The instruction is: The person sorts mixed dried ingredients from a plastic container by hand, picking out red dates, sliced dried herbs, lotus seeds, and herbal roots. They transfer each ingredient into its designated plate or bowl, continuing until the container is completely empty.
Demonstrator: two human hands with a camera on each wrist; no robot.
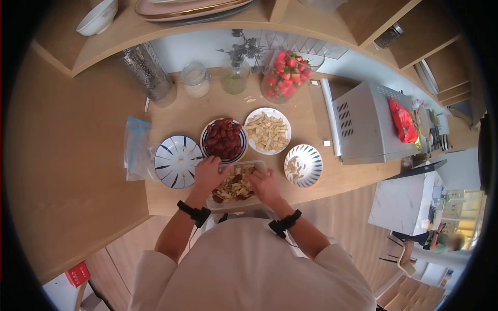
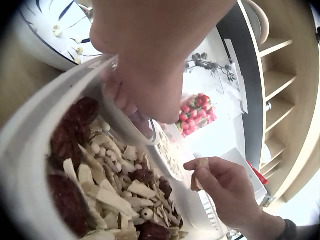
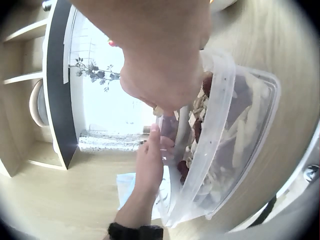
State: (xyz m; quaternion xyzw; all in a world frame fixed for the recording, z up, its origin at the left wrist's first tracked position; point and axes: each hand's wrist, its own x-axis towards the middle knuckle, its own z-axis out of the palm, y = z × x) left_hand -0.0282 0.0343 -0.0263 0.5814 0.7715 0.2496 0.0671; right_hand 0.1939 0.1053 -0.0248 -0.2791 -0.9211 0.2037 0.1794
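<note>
A clear plastic container (image 1: 236, 201) stands before the person, holding pale dried slices, small round white pieces and dried red dates (image 2: 70, 200). The left hand (image 1: 208, 175) grips its far left rim, and some of its fingers show through the clear wall in the left wrist view. Over the container's right side, the right hand (image 1: 265, 185) pinches a small pale slice (image 2: 202, 163) between thumb and forefinger. Just beyond the container are a bowl (image 1: 203, 149) of red dates and a white plate (image 1: 249, 115) of pale slices.
A blue-striped plate (image 1: 167, 168) with a few pale bits lies left, beside a zip bag (image 1: 137, 150). To the right is a striped bowl (image 1: 310, 161) with brownish pieces. Jars, a strawberry container (image 1: 284, 78) and a grey appliance (image 1: 363, 124) line the back, under shelves.
</note>
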